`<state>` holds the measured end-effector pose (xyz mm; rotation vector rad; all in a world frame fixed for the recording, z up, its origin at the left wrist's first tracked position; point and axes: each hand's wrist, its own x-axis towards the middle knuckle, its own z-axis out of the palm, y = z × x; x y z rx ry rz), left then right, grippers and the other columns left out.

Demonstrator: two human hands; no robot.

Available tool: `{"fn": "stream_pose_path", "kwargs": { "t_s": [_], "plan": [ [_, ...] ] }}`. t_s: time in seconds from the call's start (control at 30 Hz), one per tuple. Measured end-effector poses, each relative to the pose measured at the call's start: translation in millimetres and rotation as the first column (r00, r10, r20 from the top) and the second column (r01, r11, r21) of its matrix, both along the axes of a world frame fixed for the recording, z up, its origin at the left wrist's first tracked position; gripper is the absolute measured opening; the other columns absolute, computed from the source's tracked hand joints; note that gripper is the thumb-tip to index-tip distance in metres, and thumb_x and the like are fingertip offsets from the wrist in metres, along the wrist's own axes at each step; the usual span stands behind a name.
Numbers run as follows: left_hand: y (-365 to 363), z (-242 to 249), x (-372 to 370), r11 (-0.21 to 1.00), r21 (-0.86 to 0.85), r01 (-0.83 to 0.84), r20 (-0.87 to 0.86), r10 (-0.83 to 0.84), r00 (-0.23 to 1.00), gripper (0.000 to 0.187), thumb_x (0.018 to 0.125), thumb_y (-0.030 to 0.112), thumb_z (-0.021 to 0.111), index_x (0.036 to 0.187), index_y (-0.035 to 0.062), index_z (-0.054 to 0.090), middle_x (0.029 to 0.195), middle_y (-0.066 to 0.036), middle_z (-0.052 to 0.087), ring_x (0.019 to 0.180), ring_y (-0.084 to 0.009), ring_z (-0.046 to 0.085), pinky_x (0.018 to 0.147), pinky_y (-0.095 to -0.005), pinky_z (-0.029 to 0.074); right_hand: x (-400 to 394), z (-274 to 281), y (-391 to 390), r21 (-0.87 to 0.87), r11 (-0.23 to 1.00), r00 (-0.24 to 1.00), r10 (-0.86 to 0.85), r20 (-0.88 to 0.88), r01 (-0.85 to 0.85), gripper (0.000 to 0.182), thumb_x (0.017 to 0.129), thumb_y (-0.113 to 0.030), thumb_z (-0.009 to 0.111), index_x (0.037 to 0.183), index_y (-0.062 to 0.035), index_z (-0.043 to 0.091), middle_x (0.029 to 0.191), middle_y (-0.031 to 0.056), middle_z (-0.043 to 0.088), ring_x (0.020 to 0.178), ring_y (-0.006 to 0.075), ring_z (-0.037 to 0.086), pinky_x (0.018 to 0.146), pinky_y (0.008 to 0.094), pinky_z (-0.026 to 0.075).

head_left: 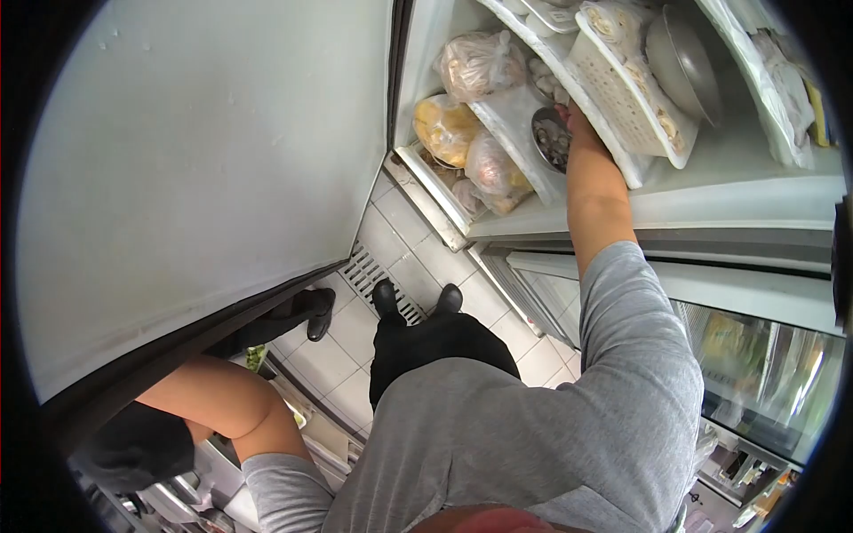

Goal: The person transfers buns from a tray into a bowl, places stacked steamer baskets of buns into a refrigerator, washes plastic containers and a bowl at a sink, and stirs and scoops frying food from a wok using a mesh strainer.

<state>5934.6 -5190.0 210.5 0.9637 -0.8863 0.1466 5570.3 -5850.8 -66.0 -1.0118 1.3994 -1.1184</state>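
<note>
My right hand (569, 115) reaches into the fridge, its fingers closed at the rim of a dark round bowl (551, 142). Small dark and pale pieces lie in the bowl; I cannot make out what they are. The bowl is on a white shelf (506, 129), below a shelf that holds a white perforated basket (635, 89). Beside the bowl are pale lumps (548, 82) and a knotted plastic bag (482, 67). My left arm (231, 400) extends behind the large white door (213, 160), which hides my left hand.
Lower in the fridge lie a bag of yellow food (447, 129) and another clear bag (495, 169). A metal bowl (682, 67) leans beside the basket. A glass-fronted cabinet (764, 373) stands at right. Another person's shoe (321, 313) is near the floor drain (364, 269).
</note>
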Motion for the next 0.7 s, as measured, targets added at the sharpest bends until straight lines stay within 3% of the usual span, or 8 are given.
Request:
{"fn": "stream_pose_path", "kwargs": {
  "t_s": [0.13, 0.23, 0.27, 0.33, 0.37, 0.4, 0.47, 0.7],
  "plan": [
    [0, 6, -2, 1.0, -0.002, 0.017, 0.001, -0.017, 1.0, 0.038, 0.102, 0.018, 0.05, 0.131, -0.0081, 0.052, 0.129, -0.018, 0.058, 0.115, -0.0258, 0.058, 0.102, -0.04, 0.044, 1, 5, 7, -0.068, 0.998, 0.95, -0.021, -0.311, 0.0, 0.028, 0.097, -0.022, 0.052, 0.115, -0.0036, 0.063, 0.125, 0.0183, 0.064, 0.104, 0.0426, 0.063, 0.094, 0.0433, 0.049],
    [-2, 10, -6, 0.999, -0.005, 0.043, 0.0, -0.043, 0.999, 0.038, 0.102, 0.017, 0.05, 0.131, -0.0083, 0.052, 0.129, -0.019, 0.058, 0.115, -0.0259, 0.058, 0.102, -0.0402, 0.044, 20, 7, 38, -0.289, 0.957, 0.683, -0.191, -0.705, -0.03, 0.029, 0.097, -0.022, 0.052, 0.115, -0.0027, 0.064, 0.127, 0.0193, 0.064, 0.106, 0.0443, 0.063, 0.097, 0.0439, 0.048],
    [-3, 11, -8, 0.999, -0.007, 0.047, 0.0, -0.047, 0.999, 0.039, 0.102, 0.017, 0.05, 0.131, -0.0083, 0.052, 0.129, -0.019, 0.058, 0.115, -0.0259, 0.058, 0.102, -0.0403, 0.044, 29, 7, 61, -0.384, 0.922, 0.632, -0.264, -0.729, -0.058, 0.029, 0.097, -0.022, 0.052, 0.115, -0.0024, 0.064, 0.128, 0.0196, 0.064, 0.107, 0.0448, 0.063, 0.098, 0.0441, 0.048],
    [-6, 12, -11, 0.997, -0.013, 0.08, 0.004, -0.08, 0.997, 0.039, 0.102, 0.017, 0.051, 0.131, -0.0085, 0.052, 0.129, -0.019, 0.058, 0.115, -0.026, 0.058, 0.103, -0.0404, 0.044, 19, 84, 177, -0.29, 0.913, 0.815, 0.074, -0.574, -0.287, 0.028, 0.094, -0.021, 0.057, 0.114, -0.0025, 0.065, 0.105, 0.021, 0.07, 0.1, 0.0397, 0.066, 0.087, 0.0418, 0.051],
    [-7, 14, -13, 0.995, -0.018, 0.096, 0.008, -0.096, 0.995, 0.039, 0.102, 0.017, 0.051, 0.131, -0.0086, 0.052, 0.13, -0.019, 0.058, 0.115, -0.026, 0.058, 0.103, -0.0405, 0.044, 21, 81, 224, -0.582, 0.786, 0.926, -0.033, -0.376, -0.209, 0.028, 0.086, -0.015, 0.063, 0.111, -0.0016, 0.064, 0.107, 0.0252, 0.067, 0.099, 0.0424, 0.064, 0.087, 0.046, 0.051],
    [-11, 15, -16, 0.993, -0.019, 0.117, 0.018, -0.116, 0.993, 0.039, 0.102, 0.017, 0.051, 0.131, -0.0086, 0.052, 0.13, -0.019, 0.058, 0.115, -0.026, 0.058, 0.103, -0.0405, 0.044, 11, 75, 267, -0.305, 0.895, 0.902, 0.198, -0.383, -0.326, 0.029, 0.085, -0.014, 0.065, 0.111, -0.0018, 0.063, 0.107, 0.0244, 0.067, 0.1, 0.0417, 0.064, 0.087, 0.0466, 0.051],
    [-19, 20, -23, 0.985, -0.024, 0.17, 0.046, -0.169, 0.985, 0.039, 0.102, 0.017, 0.051, 0.131, -0.0088, 0.051, 0.13, -0.019, 0.058, 0.115, -0.0261, 0.057, 0.103, -0.0407, 0.044, -26, 66, 344, -0.34, 0.769, 0.769, 0.289, -0.571, -0.542, 0.037, 0.083, -0.016, 0.069, 0.116, -0.0003, 0.062, 0.105, 0.025, 0.066, 0.102, 0.0426, 0.063, 0.088, 0.0473, 0.051],
    [-76, 46, -113, 0.915, -0.041, 0.401, 0.149, -0.391, 0.908, 0.039, 0.102, 0.016, 0.052, 0.132, -0.0093, 0.051, 0.13, -0.02, 0.057, 0.115, -0.0263, 0.057, 0.103, -0.0411, 0.043, -235, -44, 517, 0.229, 0.844, 0.592, 0.51, -0.624, -0.486, 0.038, 0.084, -0.036, 0.067, 0.096, -0.0008, 0.071, 0.101, 0.0226, 0.069, 0.097, 0.0404, 0.065, 0.087, 0.0468, 0.052]
  ]
}}
